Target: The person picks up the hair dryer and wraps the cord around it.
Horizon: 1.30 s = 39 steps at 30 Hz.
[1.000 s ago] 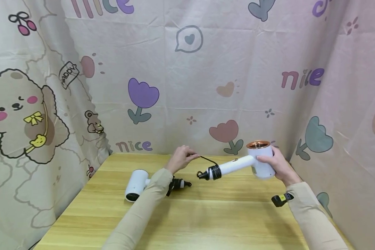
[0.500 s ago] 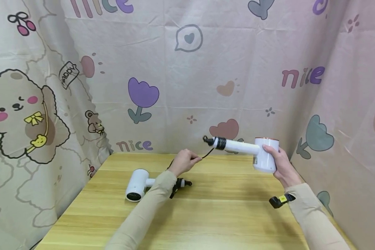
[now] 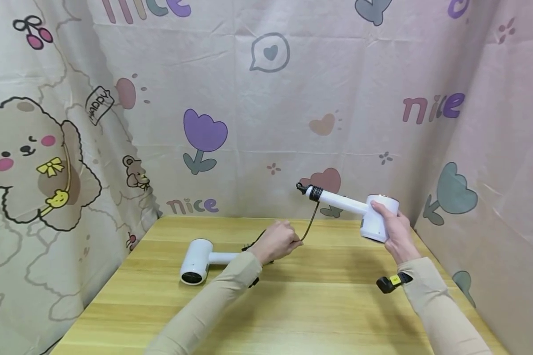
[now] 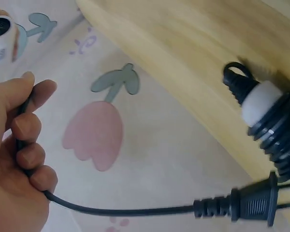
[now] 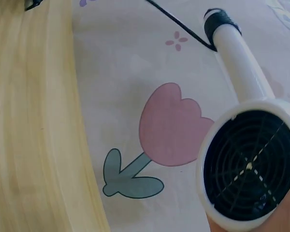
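Note:
My right hand grips the body of a white hair dryer and holds it up over the table's right side, handle pointing left and slightly upward. Black cord is wound round the handle's end, and a loose length runs down to my left hand. In the left wrist view the left fingers curl round that cord, whose two-pin plug hangs free past the little finger. The right wrist view faces the held dryer's black round grille. A second white hair dryer lies behind my left forearm, which hides part of its handle.
The wooden table reaches back to a patterned cloth curtain, which also hangs at both sides. The second dryer's handle is wrapped in black cord. A black device is strapped to my right wrist.
The held dryer's handle end has swung upward, from tilted down to tilted up. My left hand has moved right and slightly down with the cord, and more loose cord shows between hand and handle.

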### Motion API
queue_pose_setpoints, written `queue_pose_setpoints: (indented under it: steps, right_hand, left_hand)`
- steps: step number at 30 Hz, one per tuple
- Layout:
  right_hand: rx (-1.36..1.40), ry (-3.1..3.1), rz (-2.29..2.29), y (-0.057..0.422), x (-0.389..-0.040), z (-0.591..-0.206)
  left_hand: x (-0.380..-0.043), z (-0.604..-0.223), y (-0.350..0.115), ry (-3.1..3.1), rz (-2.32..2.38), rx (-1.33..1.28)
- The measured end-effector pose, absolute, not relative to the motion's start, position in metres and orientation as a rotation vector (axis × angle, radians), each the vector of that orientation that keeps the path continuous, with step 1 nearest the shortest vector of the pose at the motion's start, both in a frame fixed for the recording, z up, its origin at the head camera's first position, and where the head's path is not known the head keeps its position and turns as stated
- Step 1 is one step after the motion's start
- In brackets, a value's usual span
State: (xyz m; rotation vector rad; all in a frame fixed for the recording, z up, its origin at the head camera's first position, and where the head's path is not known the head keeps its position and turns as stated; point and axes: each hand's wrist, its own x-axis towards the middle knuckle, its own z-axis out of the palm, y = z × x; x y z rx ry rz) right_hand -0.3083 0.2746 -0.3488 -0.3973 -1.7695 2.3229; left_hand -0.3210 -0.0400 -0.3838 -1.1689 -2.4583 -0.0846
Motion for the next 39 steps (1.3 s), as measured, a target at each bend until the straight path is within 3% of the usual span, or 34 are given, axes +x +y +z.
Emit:
queue_pose_setpoints:
  steps: [18, 39]
  right_hand:
    - [-0.338, -2.231, 1.614, 0.269, -0.316, -0.367]
    - [0.0, -2.471, 0.984, 0.253, -0.307, -0.348]
  left_hand:
    - [-0.312, -0.369, -0.05, -2.421, -0.133, -1.017]
    - [-0.342, -0.352, -0.076, -2.41, -0.283, -0.864]
